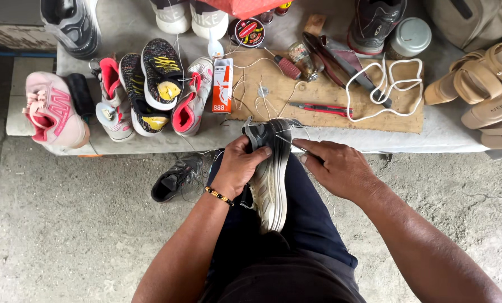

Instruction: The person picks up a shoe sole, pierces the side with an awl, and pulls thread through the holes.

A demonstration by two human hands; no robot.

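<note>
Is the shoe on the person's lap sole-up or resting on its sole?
Sole-up: the shoe shows its pale tread to the camera, gripped at the toe by the left hand.

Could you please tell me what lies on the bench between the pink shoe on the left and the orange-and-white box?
In the head view, between the pink shoe and the box lies a cluster of multicoloured knit sneakers.

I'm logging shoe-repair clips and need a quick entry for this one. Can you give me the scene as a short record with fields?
Left hand: left hand grips the grey shoe, sole up, on the lap
Right hand: right hand pinches a thin tool at the shoe's toe edge; thread trails from it
Bench: wooden board with red pliers, white lace, orange box
Left of bench: pink shoe, knit sneakers
Floor: black shoe
</note>
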